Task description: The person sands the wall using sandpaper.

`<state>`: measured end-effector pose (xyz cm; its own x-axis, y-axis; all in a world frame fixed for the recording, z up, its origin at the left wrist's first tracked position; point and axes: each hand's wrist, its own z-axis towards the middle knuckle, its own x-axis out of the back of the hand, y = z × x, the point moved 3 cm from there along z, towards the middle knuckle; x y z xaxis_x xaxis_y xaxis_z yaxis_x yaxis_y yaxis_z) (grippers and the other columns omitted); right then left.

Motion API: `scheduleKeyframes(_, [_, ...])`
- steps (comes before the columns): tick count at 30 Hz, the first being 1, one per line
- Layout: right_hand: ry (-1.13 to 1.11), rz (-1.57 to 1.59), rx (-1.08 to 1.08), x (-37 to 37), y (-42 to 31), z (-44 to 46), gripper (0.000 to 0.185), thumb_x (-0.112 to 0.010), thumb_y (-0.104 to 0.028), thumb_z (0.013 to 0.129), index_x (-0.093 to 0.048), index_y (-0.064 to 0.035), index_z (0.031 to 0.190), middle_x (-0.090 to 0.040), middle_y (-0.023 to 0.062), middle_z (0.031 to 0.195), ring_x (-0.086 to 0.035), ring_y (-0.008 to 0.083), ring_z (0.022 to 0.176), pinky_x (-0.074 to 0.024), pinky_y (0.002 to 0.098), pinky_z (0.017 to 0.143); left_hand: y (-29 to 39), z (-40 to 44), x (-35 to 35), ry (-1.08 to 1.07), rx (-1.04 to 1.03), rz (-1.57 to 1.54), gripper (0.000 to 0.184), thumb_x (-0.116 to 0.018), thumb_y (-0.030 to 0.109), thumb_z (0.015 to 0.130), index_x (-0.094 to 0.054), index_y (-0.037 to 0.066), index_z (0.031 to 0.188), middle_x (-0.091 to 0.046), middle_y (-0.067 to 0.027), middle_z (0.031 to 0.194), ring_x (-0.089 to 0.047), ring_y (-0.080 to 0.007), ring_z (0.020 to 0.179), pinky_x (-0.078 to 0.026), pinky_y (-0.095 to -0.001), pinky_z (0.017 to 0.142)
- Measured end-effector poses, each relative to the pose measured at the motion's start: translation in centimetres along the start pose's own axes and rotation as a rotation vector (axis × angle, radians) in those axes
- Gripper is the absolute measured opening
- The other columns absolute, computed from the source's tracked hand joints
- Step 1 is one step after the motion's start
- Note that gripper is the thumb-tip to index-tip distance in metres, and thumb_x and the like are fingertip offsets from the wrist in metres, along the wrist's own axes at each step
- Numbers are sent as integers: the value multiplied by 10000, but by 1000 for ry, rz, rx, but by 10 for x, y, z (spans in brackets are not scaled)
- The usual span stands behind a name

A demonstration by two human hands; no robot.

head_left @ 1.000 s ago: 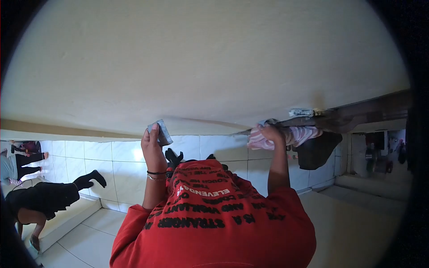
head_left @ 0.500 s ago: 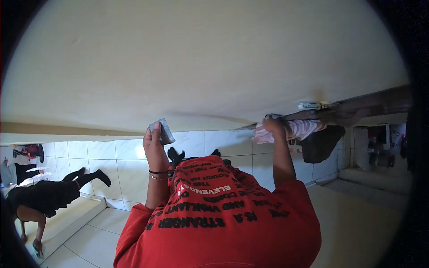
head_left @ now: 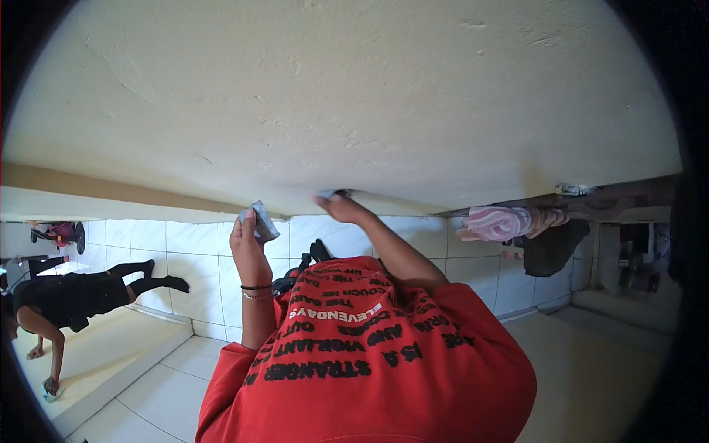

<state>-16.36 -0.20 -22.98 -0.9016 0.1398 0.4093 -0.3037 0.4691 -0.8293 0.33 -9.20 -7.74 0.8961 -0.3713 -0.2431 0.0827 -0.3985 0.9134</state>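
Observation:
My left hand is closed on a folded grey sheet that looks like sandpaper, held up just off the wall. Farther right, my right hand is at the lower part of the cream wall, its fingers blurred by motion. A small grey and dark piece shows between these fingers and the wall; its kind is hard to make out. Both forearms reach forward from red sleeves.
At the right, a pink-and-white striped cloth and a dark cloth hang by a brown ledge. A crumpled item lies on that ledge. At the left, another person in dark clothes bends over a pale surface, holding a cloth.
My right hand has moved left along the wall, away from the striped cloth. My left hand keeps its hold on the grey sheet. The view has shifted slightly.

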Motion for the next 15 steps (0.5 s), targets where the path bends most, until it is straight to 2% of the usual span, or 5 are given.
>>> scheduleKeyframes(6, [-58, 348, 183, -3, -47, 3, 665, -325, -546, 848, -393, -11, 1238, -379, 197, 1279, -324, 294, 1212, -225, 326, 1003, 10, -2, -3, -36, -21, 2, 241, -495, 251, 862, -540, 23, 928, -539, -2, 830, -500, -65, 718, -428, -209, 617])
scheduleKeyframes(8, [-51, 227, -73, 7, -23, -8, 703, -359, -583, 818, -403, -20, 1235, -376, 199, 1281, -323, 285, 1215, -230, 322, 1001, 10, -5, -5, -45, 6, 5, 238, -514, 269, 849, -534, 49, 938, -520, 2, 822, -489, -72, 731, -421, -213, 621])
scheduleKeyframes(12, [65, 403, -197, 29, 54, -40, 626, -418, -541, 818, -442, -56, 1214, -394, 169, 1279, -326, 268, 1213, -212, 330, 1009, 11, -10, -10, -83, 42, -16, 236, -498, 245, 863, -548, 28, 941, -536, 3, 817, -495, -59, 716, -427, -208, 617])
scheduleKeyframes(13, [190, 272, -238, 38, 80, -50, 447, -455, -448, 845, -547, -111, 1123, -533, 67, 1136, -472, 168, 1031, -346, 307, 894, 12, -12, -12, -109, 61, -4, 243, -510, 261, 852, -543, 36, 938, -529, 1, 818, -491, -63, 721, -423, -209, 623])
scheduleKeyframes(15, [225, 82, -263, 73, 109, -86, 451, -472, -422, 833, -537, -89, 1129, -525, 97, 1142, -456, 190, 1065, -327, 316, 922, 21, -19, -20, -142, 84, 21, 251, -528, 280, 837, -543, 46, 928, -524, 0, 813, -487, -66, 721, -420, -208, 631])
